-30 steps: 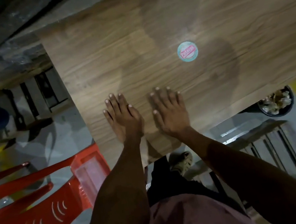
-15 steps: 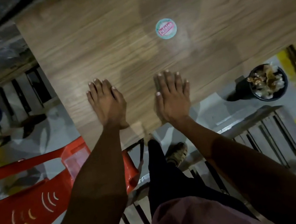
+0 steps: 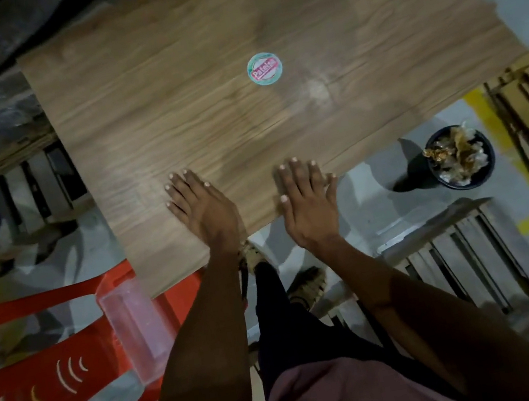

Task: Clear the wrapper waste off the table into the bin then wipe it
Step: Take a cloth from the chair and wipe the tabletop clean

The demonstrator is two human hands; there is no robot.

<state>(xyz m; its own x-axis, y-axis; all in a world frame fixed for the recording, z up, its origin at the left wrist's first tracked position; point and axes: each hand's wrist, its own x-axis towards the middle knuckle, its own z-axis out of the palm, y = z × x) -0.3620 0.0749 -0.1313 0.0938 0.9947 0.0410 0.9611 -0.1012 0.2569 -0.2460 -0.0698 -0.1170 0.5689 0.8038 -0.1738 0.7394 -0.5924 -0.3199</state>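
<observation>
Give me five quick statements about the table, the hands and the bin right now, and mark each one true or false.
1. Both hands lie flat with straight fingers on the table. True: the left hand and the right hand hold nothing.
2. The bin stands on the table. False: it stands on the floor, beside the table's right edge.
3. The bin holds crumpled wrappers. True.
4. A cloth lies under the right hand. False: no cloth shows; the bare palm is at the table's near edge.
5. A round sticker sits on the tabletop beyond the hands. True.
6. The red chair is on the person's right. False: it is on the left.
</observation>
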